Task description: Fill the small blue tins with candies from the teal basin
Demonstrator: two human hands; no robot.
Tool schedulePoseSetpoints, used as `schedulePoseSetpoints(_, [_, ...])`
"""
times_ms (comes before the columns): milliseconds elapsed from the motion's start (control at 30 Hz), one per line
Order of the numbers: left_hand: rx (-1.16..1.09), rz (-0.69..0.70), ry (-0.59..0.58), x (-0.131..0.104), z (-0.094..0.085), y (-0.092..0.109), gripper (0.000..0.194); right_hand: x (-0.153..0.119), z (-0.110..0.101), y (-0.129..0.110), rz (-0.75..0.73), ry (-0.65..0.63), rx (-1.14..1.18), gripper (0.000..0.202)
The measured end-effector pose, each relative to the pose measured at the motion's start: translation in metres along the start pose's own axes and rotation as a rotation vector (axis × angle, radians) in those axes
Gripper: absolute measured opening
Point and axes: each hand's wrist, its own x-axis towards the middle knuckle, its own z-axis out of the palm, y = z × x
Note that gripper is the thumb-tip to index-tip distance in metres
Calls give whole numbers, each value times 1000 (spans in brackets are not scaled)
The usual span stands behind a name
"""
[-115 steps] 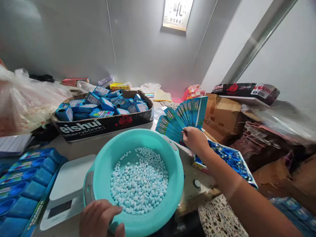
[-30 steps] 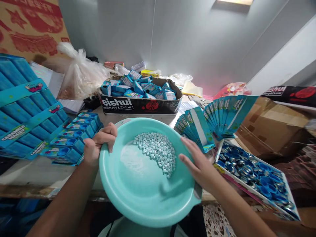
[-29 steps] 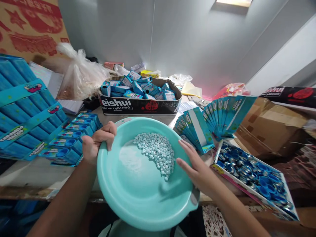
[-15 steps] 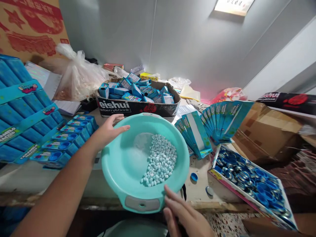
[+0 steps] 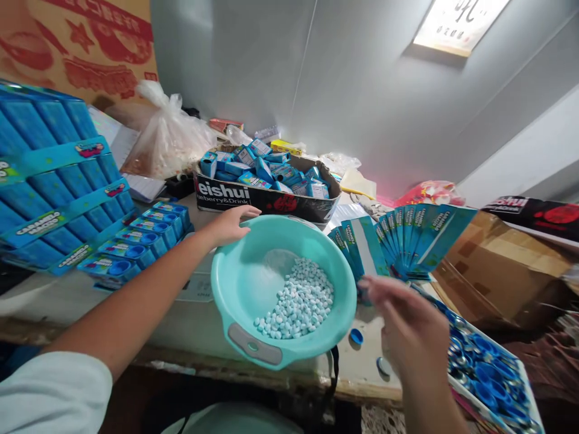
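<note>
A turquoise plastic basin (image 5: 239, 289) with grey grips sits at the table's front edge. Small pale-blue candy pellets (image 5: 301, 301) lie heaped in its right half, with white powder beside them. My left hand (image 5: 230, 226) holds the far left rim, its thumb at the inner side and the other fingers along the outside. Off the basin's right side, my right hand (image 5: 407, 325) is raised, blurred by motion, with its fingers partly curled near the folded blue cartons (image 5: 362, 241). Whether it holds anything cannot be made out.
Behind the basin stands a black carton (image 5: 266, 202) full of small blue boxes. More blue boxes (image 5: 145, 235) are lined up and stacked at left. A tray of blue and silver lids (image 5: 488, 367) is at right; one blue cap (image 5: 356, 336) lies near the basin.
My right hand has left the basin's near right rim and moved up and right. The basin has turned slightly, its front grip shifting left. My left hand stays at the rim; the view has shifted.
</note>
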Motion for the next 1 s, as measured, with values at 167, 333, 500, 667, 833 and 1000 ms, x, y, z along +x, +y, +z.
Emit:
schedulePoseSetpoints(167, [-15,32,-128,-2,-11,-2,62,79,0,79,190,-205,-501,60])
schedulePoseSetpoints(333, [5,3,-192,0,-13,-2,57,81,28,106,65,-265,-650,34])
schedulePoseSetpoints(500, [164,54,-266,29,-12,13,35,76,30,111,87,-211,-654,19])
schedulePoseSetpoints(667, [293,244,-213,64,21,95,33,74,11,106,80,-147,-634,23])
schedulePoseSetpoints(833, [543,761,-271,97,102,159,78,71,7,93,54,-136,-560,22])
schedulePoseSetpoints(1000, [899,1248,-638,139,159,153,13,64,7,95,81,-95,-442,14])
